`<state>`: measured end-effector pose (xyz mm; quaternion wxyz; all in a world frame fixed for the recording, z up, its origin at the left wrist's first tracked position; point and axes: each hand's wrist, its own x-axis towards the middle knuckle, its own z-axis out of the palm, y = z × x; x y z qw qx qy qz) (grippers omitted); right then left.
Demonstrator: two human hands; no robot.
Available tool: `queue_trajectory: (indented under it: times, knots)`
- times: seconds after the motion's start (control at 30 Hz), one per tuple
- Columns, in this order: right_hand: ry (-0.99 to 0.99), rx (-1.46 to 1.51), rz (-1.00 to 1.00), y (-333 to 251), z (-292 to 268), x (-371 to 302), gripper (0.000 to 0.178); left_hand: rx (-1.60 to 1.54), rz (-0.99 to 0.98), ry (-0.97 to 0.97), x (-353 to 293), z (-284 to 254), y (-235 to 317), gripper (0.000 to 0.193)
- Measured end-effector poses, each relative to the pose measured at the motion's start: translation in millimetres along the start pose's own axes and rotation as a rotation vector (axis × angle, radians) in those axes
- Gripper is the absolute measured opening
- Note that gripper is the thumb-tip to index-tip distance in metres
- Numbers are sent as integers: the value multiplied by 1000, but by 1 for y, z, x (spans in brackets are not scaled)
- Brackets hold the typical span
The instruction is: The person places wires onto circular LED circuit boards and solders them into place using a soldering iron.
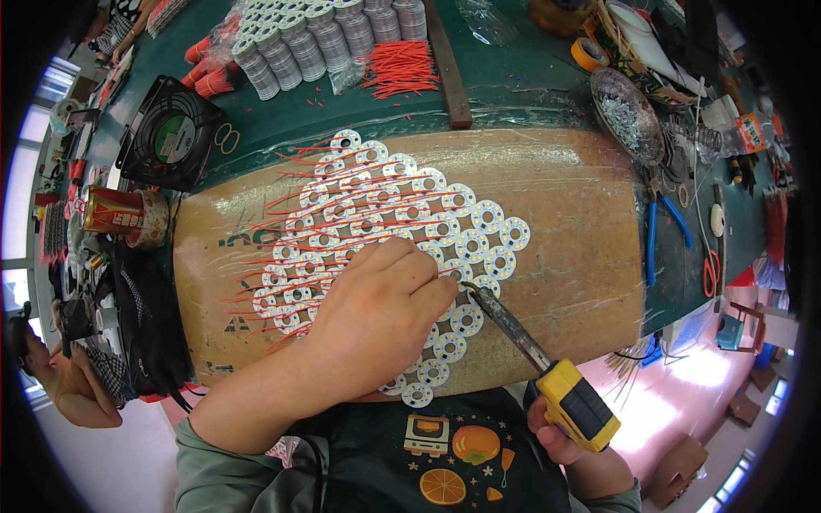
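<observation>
Ring-shaped white LED boards (473, 234) lie in slanting rows on a brown cardboard sheet (573, 197). Thin red wires run across many of them, their loose ends pointing left. My left hand (376, 295) rests over the lower rows, fingers closed in a pinch near the right edge of the group; whatever the fingertips hold is hidden. From the lower right, my right hand (556, 434) grips a soldering iron (577, 402) by its yellow and black handle. Its dark tip meets a board just beside my left fingertips; whether it touches the surface I cannot tell.
Stacked boards (295, 51) and a heap of red wires (400, 68) stand at the back, beside a dark bar (449, 73). A black fan (171, 132) and a tin (114, 211) are left. A metal dish (629, 115) and blue pliers (653, 235) lie right. Another person (81, 385) sits far left.
</observation>
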<state>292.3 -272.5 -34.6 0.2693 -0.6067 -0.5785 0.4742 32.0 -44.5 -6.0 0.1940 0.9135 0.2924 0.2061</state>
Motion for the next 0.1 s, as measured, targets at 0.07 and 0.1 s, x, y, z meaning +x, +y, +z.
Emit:
queue_trajectory:
  times: [0.07,0.1]
  knots:
    - [5,4,-16,0,0,1,29,0,1,-2,0,0,0,26]
    - [5,3,-15,0,1,1,29,1,0,-1,0,0,0,26]
